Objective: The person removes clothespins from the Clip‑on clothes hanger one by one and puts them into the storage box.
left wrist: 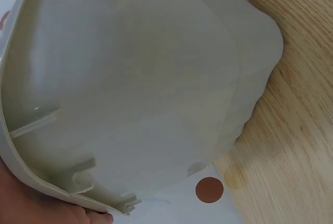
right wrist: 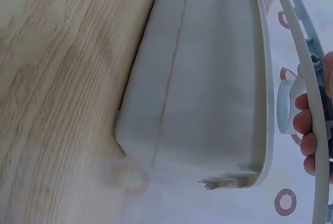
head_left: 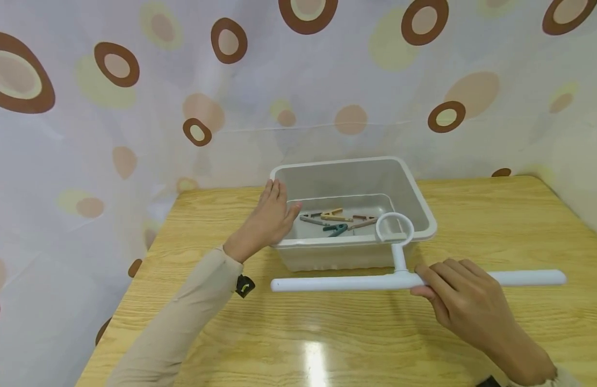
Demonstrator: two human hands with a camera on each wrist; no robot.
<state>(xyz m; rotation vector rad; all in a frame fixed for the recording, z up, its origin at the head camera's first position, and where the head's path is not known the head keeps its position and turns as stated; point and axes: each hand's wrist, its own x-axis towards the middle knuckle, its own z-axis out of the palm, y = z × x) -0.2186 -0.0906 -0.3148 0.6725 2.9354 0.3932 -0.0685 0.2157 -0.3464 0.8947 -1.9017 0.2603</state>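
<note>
The left hand [head_left: 271, 217] lies against the left rim of the grey plastic tub [head_left: 414, 188], its fingers nearly straight and together along the outside of the wall with the thumb hooked over the edge, which reads as a steadying hold that keeps the tub from sliding on the wooden worktop [head_left: 327, 333]; the left wrist view shows only the tub's pale outer wall close up and a bit of skin under the rim, so the fingers themselves are not clear there. The right hand [head_left: 460, 301] curls its fingers over the white plastic hanger bar [head_left: 337, 282], gripping it just right of the short stem where the stem meets the bar, near the bar's middle, so the long bar probably balances level in that one grip. The bar lies crosswise just in front of the tub, low over the worktop; whether it touches the wood I cannot tell. Its ring hook [head_left: 394, 228] points away from the person and sits at the tub's near rim, over the right front corner. Inside the tub, on its floor, lie a few clothes pegs [head_left: 337, 220] in tan, grey and teal, loosely heaped, well clear of either hand. A curtain printed with brown rings [head_left: 116, 64] hangs behind the worktop.
</note>
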